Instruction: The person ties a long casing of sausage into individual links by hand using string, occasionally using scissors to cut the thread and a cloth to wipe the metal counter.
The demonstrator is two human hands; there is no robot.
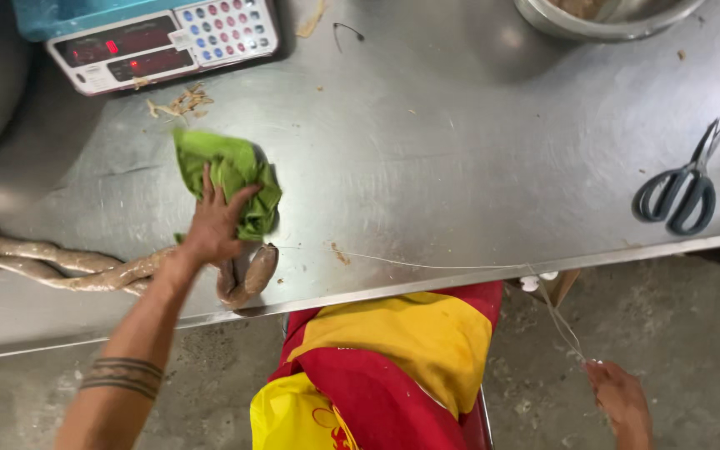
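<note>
Left hand (214,223) lies flat on green cloth (235,171) near table edge (427,285); right hand (620,396) pinches string (427,266) below the edge.

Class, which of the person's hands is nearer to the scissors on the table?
Right. The right hand is below the table edge, under the scissors, pulling string. The left hand is far across the table on a green cloth.
</note>
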